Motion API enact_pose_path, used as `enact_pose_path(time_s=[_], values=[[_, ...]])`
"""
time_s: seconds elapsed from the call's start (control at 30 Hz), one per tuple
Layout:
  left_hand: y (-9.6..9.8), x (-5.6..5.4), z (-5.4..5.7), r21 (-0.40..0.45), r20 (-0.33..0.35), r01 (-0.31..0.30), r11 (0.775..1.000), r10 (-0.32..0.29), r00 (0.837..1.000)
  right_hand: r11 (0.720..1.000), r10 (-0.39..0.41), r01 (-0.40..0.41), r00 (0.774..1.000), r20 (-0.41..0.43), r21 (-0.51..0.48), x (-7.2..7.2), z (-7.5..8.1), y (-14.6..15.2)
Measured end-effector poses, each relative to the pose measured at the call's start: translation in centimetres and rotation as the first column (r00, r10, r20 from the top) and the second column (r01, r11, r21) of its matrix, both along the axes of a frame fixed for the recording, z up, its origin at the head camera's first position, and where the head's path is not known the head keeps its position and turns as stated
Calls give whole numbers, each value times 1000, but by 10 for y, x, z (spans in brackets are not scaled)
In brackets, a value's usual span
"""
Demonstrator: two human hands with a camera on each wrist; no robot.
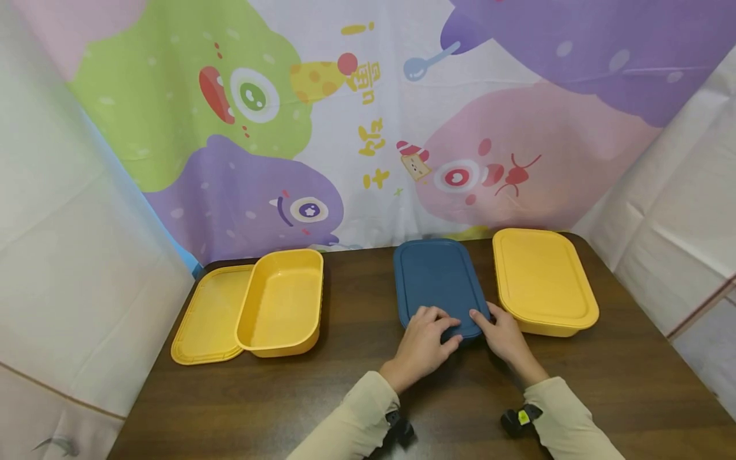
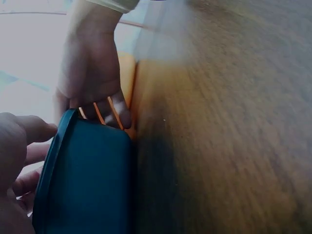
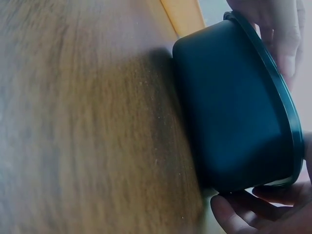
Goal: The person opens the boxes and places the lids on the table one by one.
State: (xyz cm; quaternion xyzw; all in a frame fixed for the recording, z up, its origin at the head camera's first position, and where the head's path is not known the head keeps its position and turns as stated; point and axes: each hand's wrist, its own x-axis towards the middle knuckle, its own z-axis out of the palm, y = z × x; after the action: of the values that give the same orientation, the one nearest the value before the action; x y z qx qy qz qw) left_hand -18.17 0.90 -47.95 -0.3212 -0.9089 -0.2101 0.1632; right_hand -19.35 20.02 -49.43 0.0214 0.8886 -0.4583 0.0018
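A blue lidded food container [image 1: 439, 275] stands on the table right of centre. Its deep side wall [image 2: 92, 180] shows in the left wrist view, and the lid looks seated on it. My left hand [image 1: 424, 342] rests on the lid near the front edge, its fingers loosely bent and touching the top. At the front right corner my right hand [image 1: 506, 335] grips the container, thumb on the lid's rim and fingers along the side wall. The right wrist view shows those fingertips [image 3: 226, 214] against the lower part of the wall.
A yellow lidded container [image 1: 543, 275] stands just right of the blue one. On the left lies an open yellow container [image 1: 282, 300], partly over a flat yellow lid [image 1: 209, 316]. A patterned cloth [image 1: 379, 211] hangs behind the brown table [image 1: 276, 396].
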Motion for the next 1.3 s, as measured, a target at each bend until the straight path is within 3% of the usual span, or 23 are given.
enact_pose_path(time_s=[0.13, 0.53, 0.87, 1.3], values=[[1, 1, -3, -28, -49, 3, 1000, -4, 999, 1000, -7, 7, 1000, 6, -1, 0, -1, 0], [1, 3, -10, -6, -101, -26, 1000, 25, 995, 998, 26, -26, 1000, -6, 50, -1, 0, 1], [1, 2, -12, -2, -157, -5, 1000, 4, 988, 997, 33, -37, 998, 52, 72, 1, 2, 6], [1, 1, -13, -13, -171, -11, 1000, 9, 985, 978, 207, -208, 977, 60, 14, 4, 2, 23]])
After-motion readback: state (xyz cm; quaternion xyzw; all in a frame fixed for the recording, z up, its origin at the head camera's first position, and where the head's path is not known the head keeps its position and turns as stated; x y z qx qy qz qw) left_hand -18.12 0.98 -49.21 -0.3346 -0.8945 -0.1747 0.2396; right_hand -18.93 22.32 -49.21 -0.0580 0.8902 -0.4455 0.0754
